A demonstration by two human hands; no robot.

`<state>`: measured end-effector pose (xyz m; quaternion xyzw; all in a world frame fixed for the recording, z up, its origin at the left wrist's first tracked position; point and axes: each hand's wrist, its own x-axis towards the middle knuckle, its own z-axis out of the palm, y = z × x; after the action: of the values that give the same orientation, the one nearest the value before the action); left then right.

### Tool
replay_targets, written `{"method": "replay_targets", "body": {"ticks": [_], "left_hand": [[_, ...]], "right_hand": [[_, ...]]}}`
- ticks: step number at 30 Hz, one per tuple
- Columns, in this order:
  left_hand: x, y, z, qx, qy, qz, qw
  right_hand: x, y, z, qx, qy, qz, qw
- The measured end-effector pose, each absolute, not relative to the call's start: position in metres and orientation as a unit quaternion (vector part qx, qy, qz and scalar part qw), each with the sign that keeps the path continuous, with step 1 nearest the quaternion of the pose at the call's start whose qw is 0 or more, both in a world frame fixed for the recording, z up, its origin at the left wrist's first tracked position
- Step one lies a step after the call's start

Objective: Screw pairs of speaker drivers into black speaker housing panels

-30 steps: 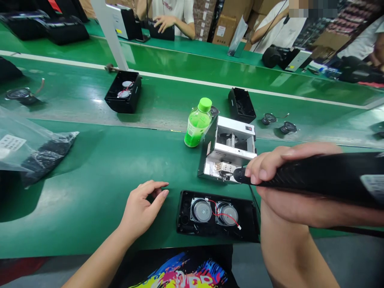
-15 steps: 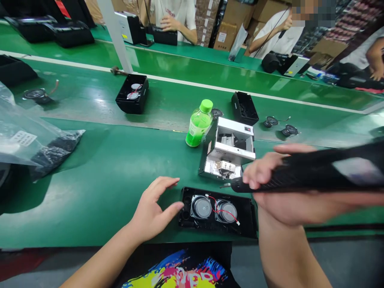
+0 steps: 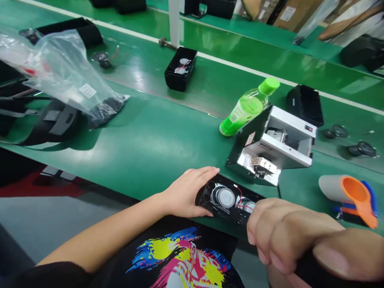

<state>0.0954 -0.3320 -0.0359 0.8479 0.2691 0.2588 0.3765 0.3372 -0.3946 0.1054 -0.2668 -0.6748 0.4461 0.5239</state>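
Observation:
A black speaker panel [image 3: 231, 218] lies at the bench's front edge, with two round silver speakers and red wires on it. My left hand [image 3: 192, 192] grips its left end, thumb at the near side and fingers at the far side. In front of the panel's right end, my right hand [image 3: 294, 236] is wrapped round a black tool [image 3: 312, 270], most of which is hidden by the fingers and cut off by the frame. Just beyond the panel stands a silver and black machine [image 3: 288, 150], beside a tilted-looking green bottle [image 3: 246, 110].
An orange and grey tape dispenser [image 3: 354, 192] is at the right. A plastic bag [image 3: 75, 76] and black straps [image 3: 51, 124] lie at the left. Black speaker boxes [image 3: 180, 76] and loose speakers [image 3: 361, 149] stand along the far strip [image 3: 135, 72].
The view has turned and lowered. My left hand has gone from beside the panel to holding its left end. My right hand has swung round with the black tool, nearer the camera.

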Motion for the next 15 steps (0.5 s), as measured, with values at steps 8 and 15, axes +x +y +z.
{"method": "replay_targets", "body": {"ticks": [8, 15], "left_hand": [[0.098, -0.331, -0.033, 0.835, 0.274, 0.266, 0.396], [0.098, -0.33, -0.032, 0.836, 0.265, 0.268, 0.397]], "right_hand": [[0.326, -0.384, 0.094, -0.209, -0.665, 0.486, 0.527], [0.321, -0.378, 0.094, -0.21, -0.682, 0.49, 0.501]]}}
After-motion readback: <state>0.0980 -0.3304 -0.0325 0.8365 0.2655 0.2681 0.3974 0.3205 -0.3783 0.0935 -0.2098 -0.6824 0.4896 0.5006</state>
